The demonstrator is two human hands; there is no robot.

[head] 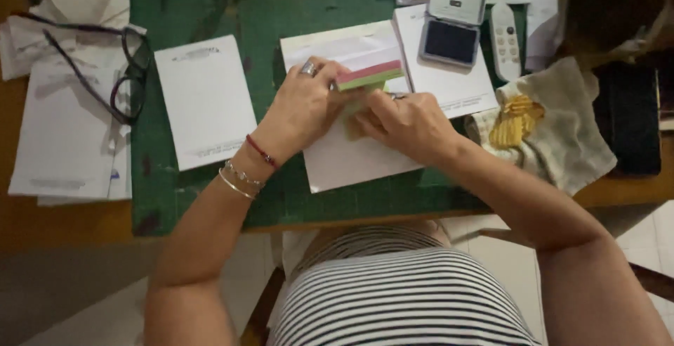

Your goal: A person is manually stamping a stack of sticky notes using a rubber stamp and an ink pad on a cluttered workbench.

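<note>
Your left hand (pixel 302 107) and right hand (pixel 404 125) pinch a matt paper block (pixel 368 75), pink and green edged; under it a smooth white paper sheet (pixel 351 160); green mat (pixel 203 2) looks worn, scuffed, dull; white notepad (pixel 205 100) matt paper; stamp pad case (pixel 453 21) grey, metal or plastic, slight sheen; remote (pixel 505 40) smooth white plastic; rag (pixel 562 125) coarse crumpled cloth; glasses (pixel 126 72) dark glossy frame; desk edge (pixel 63 223) plain wood.
</note>
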